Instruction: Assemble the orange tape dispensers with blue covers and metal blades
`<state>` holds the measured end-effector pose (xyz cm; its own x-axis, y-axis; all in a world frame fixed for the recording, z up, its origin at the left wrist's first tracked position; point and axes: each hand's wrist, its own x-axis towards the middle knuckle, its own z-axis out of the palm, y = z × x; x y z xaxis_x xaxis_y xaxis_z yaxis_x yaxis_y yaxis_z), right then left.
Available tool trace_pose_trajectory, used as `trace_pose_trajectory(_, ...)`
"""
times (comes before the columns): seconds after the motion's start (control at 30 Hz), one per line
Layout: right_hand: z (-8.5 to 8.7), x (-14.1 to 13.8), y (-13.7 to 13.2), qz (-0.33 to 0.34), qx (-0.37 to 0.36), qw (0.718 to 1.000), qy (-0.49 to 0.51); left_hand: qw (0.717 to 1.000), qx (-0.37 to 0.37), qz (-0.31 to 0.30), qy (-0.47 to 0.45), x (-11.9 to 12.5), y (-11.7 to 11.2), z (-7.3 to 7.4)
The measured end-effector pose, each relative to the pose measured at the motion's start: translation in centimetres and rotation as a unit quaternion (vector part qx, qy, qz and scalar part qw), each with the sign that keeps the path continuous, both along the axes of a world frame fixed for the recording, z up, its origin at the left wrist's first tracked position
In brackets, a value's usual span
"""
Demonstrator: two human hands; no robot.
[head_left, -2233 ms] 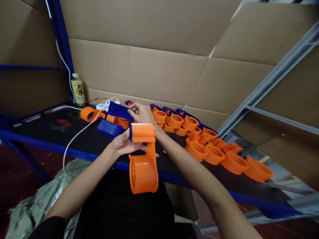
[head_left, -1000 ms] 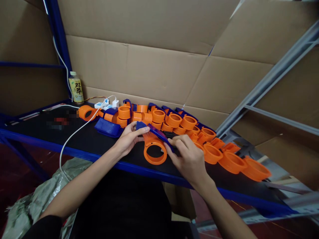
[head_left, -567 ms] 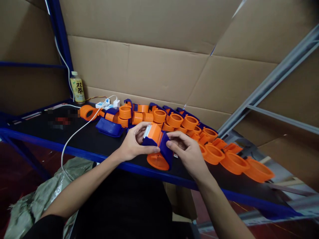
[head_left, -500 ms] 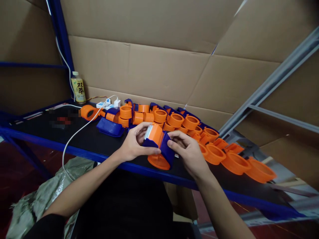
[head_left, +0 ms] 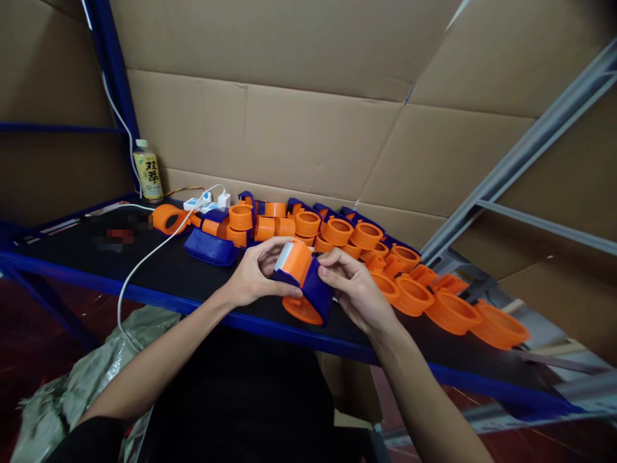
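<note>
Between my two hands, above the front edge of the table, is an orange and blue tape dispenser (head_left: 297,262) with a serrated metal cutting edge facing left. My left hand (head_left: 255,273) grips its left side, thumb across the front and fingers behind. On the other side, my right hand (head_left: 355,286) pinches the blue side plate (head_left: 318,289) with thumb and fingers. The orange ring (head_left: 303,311) of the dispenser hangs below. Behind my hands, several orange ring parts (head_left: 337,230) stand in stacked rows, with blue parts (head_left: 357,213) among them.
At the left lie a stack of blue plates (head_left: 211,247) and an orange ring piece (head_left: 168,219). A white cable (head_left: 139,265) runs from the power strip (head_left: 205,204) over the table edge. A yellow-labelled bottle (head_left: 148,170) stands in the back corner, before cardboard walls (head_left: 289,128).
The view has shifted slightly. My hands still hold the dispenser, which looks turned a little, with less of its orange ring showing.
</note>
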<state>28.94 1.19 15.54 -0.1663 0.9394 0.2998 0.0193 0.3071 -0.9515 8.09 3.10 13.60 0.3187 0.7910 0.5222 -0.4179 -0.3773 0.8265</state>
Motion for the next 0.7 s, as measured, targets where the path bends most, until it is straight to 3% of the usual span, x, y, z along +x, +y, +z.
trace_pose_trajectory(0.1,-0.3,0.2,0.3,-0.019,0.036,0.998,-0.041,1.000,-0.003,0.010,0.007,0.2,0.2,-0.2)
trace_pose_trajectory(0.2,-0.4,0.6,-0.5,-0.081,0.155,0.969,-0.173,0.998,-0.031,0.041,-0.021,0.8,0.7,-0.7)
trace_pose_trajectory(0.33,-1.0,0.8,-3.1,-0.151,0.312,0.860,-0.374,0.978,-0.120,0.119,-0.122,1.5,1.4,-1.1)
trace_pose_trajectory(0.4,-1.6,0.6,-4.1,-0.159,0.356,0.804,-0.449,0.967,-0.176,0.114,-0.148,1.8,1.4,-1.0)
trace_pose_trajectory(0.47,-2.4,0.2,-4.6,-0.174,0.383,0.766,-0.487,0.959,-0.220,0.090,-0.156,2.0,1.1,-0.9)
trace_pose_trajectory(0.53,-2.9,0.0,-4.6,-0.191,0.397,0.753,-0.489,0.954,-0.238,0.078,-0.166,2.3,0.7,-0.9)
trace_pose_trajectory(0.6,-2.4,0.5,-4.1,-0.190,0.402,0.759,-0.476,0.954,-0.234,0.064,-0.178,2.5,0.3,-0.9)
trace_pose_trajectory(0.7,0.5,4.1,-2.1,-0.200,0.388,0.768,-0.468,0.964,-0.200,0.028,-0.172,2.4,0.2,-0.9)
